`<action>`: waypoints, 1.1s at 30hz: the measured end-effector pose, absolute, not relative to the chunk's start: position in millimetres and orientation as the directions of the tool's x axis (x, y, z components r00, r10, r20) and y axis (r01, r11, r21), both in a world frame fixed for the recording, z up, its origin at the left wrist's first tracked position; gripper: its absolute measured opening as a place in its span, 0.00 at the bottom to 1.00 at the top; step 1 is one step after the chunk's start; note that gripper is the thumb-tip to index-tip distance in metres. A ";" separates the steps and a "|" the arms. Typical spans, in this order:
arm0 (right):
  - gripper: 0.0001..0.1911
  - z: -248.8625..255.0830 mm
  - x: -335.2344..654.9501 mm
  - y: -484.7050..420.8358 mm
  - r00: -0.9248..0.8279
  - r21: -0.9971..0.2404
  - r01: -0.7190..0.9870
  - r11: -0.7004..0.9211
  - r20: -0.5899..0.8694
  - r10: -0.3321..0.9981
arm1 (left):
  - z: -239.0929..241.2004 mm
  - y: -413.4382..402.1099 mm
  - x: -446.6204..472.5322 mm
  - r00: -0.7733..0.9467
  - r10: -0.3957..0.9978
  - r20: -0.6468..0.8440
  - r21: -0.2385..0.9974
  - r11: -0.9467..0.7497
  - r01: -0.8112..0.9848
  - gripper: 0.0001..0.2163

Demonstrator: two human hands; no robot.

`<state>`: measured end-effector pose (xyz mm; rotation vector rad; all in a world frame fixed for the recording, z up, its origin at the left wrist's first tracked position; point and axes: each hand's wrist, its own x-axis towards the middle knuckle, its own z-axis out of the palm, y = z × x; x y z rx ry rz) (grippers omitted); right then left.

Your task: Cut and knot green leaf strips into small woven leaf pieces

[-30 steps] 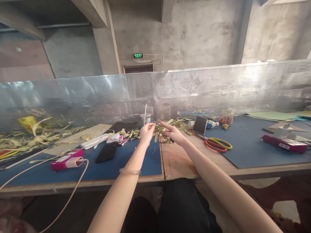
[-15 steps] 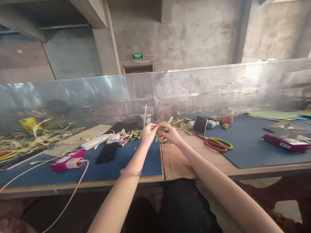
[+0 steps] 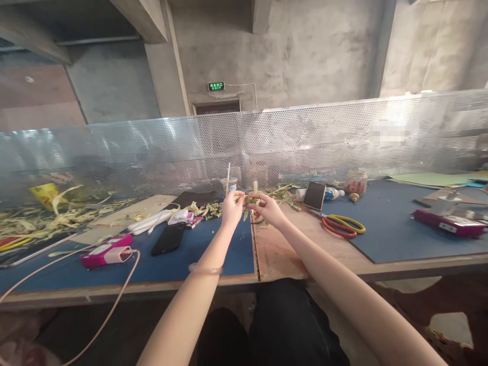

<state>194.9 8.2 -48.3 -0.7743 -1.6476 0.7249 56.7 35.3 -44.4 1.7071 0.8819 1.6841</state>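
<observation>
In front of me, over the seam between the blue mat and the bare wood, my left hand [image 3: 232,209] and my right hand [image 3: 269,210] meet fingertip to fingertip. Between them is a small bundle of pale green leafy strips [image 3: 255,188], one end pointing up and another hanging below. Both hands pinch it with thumb and fingers. How the strips join is too small to make out. Just beyond the left hand stands a clear cup [image 3: 232,186] with a straw. Behind the right hand lie more loose green strips [image 3: 284,195].
Scissors [image 3: 343,225] with red and yellow handles lie to the right, near a propped phone [image 3: 314,195] and a jar [image 3: 356,182]. Leftward are a black phone [image 3: 168,239], a pink power strip [image 3: 101,251] with a cable, and knotted green pieces [image 3: 211,211]. A perforated metal screen [image 3: 171,152] runs behind.
The upper strip, which slanted to the right, now points nearly straight up. The fingers of both hands have shifted slightly around the bundle. Everything else on the table stays put.
</observation>
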 end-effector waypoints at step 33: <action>0.19 -50.5 200.0 13.7 -0.109 -0.778 0.003 0.629 0.625 0.773 | -49.0 33.5 63.6 0.081 0.834 0.546 0.828 -0.552 0.102 0.20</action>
